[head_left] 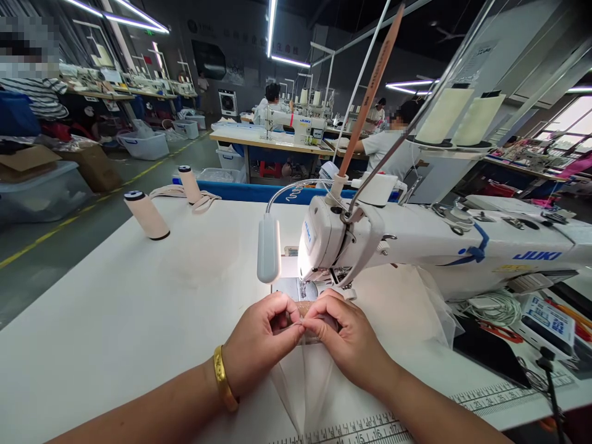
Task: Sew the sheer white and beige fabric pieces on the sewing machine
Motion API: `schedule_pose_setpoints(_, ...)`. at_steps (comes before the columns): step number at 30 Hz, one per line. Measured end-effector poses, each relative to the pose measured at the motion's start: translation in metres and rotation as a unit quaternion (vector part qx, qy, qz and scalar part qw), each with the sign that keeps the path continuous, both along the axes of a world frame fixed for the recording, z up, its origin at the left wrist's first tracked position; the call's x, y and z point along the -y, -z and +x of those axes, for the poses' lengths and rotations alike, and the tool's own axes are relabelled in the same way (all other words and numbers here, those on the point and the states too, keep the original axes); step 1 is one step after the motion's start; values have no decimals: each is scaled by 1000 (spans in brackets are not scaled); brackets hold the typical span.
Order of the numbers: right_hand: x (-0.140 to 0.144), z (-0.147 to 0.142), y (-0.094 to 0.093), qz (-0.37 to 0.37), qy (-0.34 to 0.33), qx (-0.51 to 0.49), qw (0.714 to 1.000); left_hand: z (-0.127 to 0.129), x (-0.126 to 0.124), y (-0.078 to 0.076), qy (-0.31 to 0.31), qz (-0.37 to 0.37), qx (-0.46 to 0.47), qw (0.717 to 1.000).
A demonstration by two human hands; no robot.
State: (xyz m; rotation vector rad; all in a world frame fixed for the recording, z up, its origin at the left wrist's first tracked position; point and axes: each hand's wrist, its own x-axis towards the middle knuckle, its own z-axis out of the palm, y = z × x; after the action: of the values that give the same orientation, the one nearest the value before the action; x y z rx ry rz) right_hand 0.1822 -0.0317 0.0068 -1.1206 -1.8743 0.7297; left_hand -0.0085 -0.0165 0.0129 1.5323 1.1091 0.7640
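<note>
Left hand: my left hand (261,336) is in front of the sewing machine (416,243). Its thumb and first finger are pinched together on the near edge of a small tan piece (305,308). A gold bangle (224,387) sits on this wrist.

Right hand: my right hand (345,339) meets the left one. Its fingertips are closed on the same tan piece, so both hands are clamped on it, almost touching each other.

Tan piece: it lies on the counter (139,308), just between my fingertips and the needle area (305,288). Most of it is hidden by my fingers, so I cannot tell its full shape.

Sheer fabric: a thin clear fabric (305,388) hangs from under the hands toward me, over the ruler strip (370,428) at the counter edge.

Key relation: the needle area is straight ahead of the hands, away from me and very near. The long axis of the sheer fabric runs from me toward the needle. Both hands are about equally near; the right one is a little more under the machine head.

Lamp: a small lamp (269,250) on a bent neck hangs just left of the needle area, above the left hand.

Around: two thread cones (147,214) stand well apart at the far left of the counter. Other persons work at far tables.
</note>
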Motion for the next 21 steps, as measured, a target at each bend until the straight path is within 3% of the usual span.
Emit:
schedule_pose_setpoints(12, 0, 0, -2, -10, -13, 0, 1000, 1, 0, -2, 6, -6, 13, 1000)
schedule_pose_setpoints(21, 0, 2, 2, 2, 0, 22, 1000, -5, -2, 8, -12, 117, -28, 993)
